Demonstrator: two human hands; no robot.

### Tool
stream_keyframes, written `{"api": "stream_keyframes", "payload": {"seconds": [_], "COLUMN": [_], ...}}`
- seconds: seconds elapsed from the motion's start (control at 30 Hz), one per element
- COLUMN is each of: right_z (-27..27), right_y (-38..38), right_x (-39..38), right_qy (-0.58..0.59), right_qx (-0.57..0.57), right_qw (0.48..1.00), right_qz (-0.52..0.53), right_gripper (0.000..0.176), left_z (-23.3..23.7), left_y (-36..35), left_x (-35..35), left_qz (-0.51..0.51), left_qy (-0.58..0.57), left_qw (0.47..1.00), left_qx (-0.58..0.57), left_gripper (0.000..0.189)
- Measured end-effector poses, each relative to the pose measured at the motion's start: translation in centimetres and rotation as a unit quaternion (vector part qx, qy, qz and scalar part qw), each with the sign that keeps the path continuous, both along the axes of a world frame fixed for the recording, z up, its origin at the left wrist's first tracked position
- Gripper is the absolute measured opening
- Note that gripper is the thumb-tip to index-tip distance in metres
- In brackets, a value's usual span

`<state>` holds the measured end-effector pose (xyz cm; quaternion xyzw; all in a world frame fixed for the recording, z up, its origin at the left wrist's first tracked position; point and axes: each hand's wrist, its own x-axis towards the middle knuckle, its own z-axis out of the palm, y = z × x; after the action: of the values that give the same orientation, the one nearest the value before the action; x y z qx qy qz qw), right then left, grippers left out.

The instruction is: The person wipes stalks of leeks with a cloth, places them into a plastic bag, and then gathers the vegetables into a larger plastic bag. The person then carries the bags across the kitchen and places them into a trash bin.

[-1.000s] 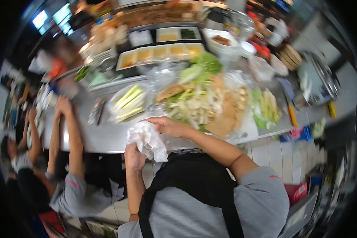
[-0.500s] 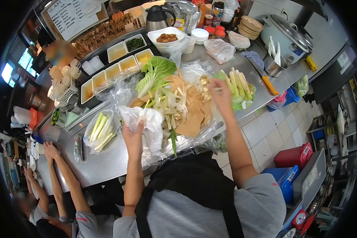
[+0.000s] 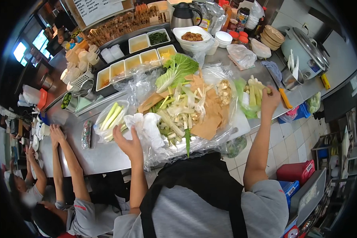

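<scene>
My left hand (image 3: 129,144) is open, its fingers apart, beside a crumpled white cloth or paper (image 3: 147,127). My right hand (image 3: 270,98) is closed at the right end of the pale green stalks (image 3: 254,93), which lie in a green plastic bag (image 3: 244,104); what its fingers grip is hard to make out. Between my hands is a heap of vegetable trimmings (image 3: 182,107) on brown paper (image 3: 214,119) and clear plastic. A leafy green cabbage leaf (image 3: 177,71) and garlic (image 3: 224,93) lie at the heap's edges. Left of the cloth is a bag of green-white stalks (image 3: 113,117).
An orange-handled knife (image 3: 285,98) and a metal pot of utensils (image 3: 292,77) are at the right. Food trays (image 3: 133,63) line the back, near a thermos (image 3: 183,18). Another person's hands (image 3: 58,134) rest at the left counter edge. Bins (image 3: 295,172) stand below right.
My left hand has let go of the white cloth, which now lies on the counter. My right hand has moved right, from near the garlic to the stalks. The view has shifted.
</scene>
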<state>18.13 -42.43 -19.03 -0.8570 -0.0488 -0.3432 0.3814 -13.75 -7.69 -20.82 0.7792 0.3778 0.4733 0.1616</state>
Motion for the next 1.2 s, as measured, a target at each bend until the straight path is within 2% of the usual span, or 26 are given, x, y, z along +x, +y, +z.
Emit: {"api": "stream_keyframes", "payload": {"seconds": [0.03,0.07,0.13,0.17,0.2,0.27,0.37,0.43,0.47,0.53,0.57,0.6,0.67,0.8,0.87,1.0,1.07,1.2], "right_z": [2.6,4.9,8.1,8.4,8.5,8.6,8.5,7.6,7.1,6.5,6.5,6.3,5.7,4.8,4.2,3.3,3.3,2.3], "right_y": [0.3,0.7,2.0,2.4,3.1,5.1,8.7,10.3,11.1,12.2,12.4,12.5,12.8,13.3,13.7,15.5,15.8,15.4], "right_x": [-1.2,-2.6,-4.6,-4.8,-5.1,-6.4,-8.8,-9.7,-10.1,-10.8,-11.0,-10.9,-10.7,-10.7,-10.5,-10.6,-11.0,-10.7], "right_qy": [-0.007,-0.009,0.018,-0.003,-0.003,0.133,0.196,0.238,0.238,0.256,0.261,0.259,0.255,0.268,0.256,0.234,0.254,0.250], "right_qx": [0.082,0.078,0.203,0.175,0.174,0.240,0.268,0.278,0.283,0.298,0.291,0.294,0.291,0.304,0.302,0.312,0.309,0.303], "right_qw": [0.996,0.997,0.967,0.963,0.962,0.908,0.856,0.813,0.809,0.780,0.773,0.772,0.768,0.757,0.767,0.784,0.819,0.843], "right_qz": [0.026,0.023,0.151,0.204,0.211,0.317,0.397,0.453,0.458,0.488,0.501,0.500,0.510,0.513,0.504,0.483,0.412,0.368], "right_gripper": [0.023,0.023,0.020,0.019,0.019,0.018,0.019,0.022,0.022,0.024,0.025,0.025,0.026,0.026,0.026,0.029,0.033,0.038], "left_z": [1.1,2.2,4.7,5.8,6.8,8.7,9.8,9.9,9.6,8.4,8.2,7.8,7.2,6.3,5.7,5.0,4.8,2.7], "left_y": [-0.3,-0.7,-1.5,-2.1,-2.7,-3.8,-5.2,-5.6,-5.8,-5.9,-5.7,-5.6,-5.7,-5.9,-5.8,-6.3,-6.8,-5.2], "left_x": [0.1,0.5,2.4,3.7,4.9,7.5,11.1,13.0,13.5,14.4,14.6,14.7,14.5,14.7,15.1,15.3,15.0,15.7], "left_qz": [-0.042,-0.045,-0.168,-0.209,-0.262,-0.346,-0.456,-0.500,-0.496,-0.569,-0.571,-0.572,-0.548,-0.515,-0.482,-0.470,-0.448,-0.404], "left_qy": [-0.018,-0.020,-0.021,-0.020,-0.026,-0.026,-0.020,-0.016,-0.010,0.013,0.021,0.024,0.018,0.000,-0.030,-0.033,-0.034,-0.070], "left_qw": [0.999,0.998,0.986,0.978,0.965,0.938,0.889,0.865,0.867,0.805,0.814,0.813,0.808,0.830,0.814,0.825,0.850,0.854], "left_qx": [-0.021,-0.025,0.006,0.013,0.014,0.024,0.023,0.050,0.055,-0.167,-0.106,-0.104,-0.214,-0.212,-0.321,-0.311,-0.276,-0.322], "left_gripper": [0.021,0.021,0.011,0.017,0.019,0.023,0.028,0.030,0.030,0.024,0.020,0.020,0.015,0.012,0.013,0.014,0.012,0.011]}}
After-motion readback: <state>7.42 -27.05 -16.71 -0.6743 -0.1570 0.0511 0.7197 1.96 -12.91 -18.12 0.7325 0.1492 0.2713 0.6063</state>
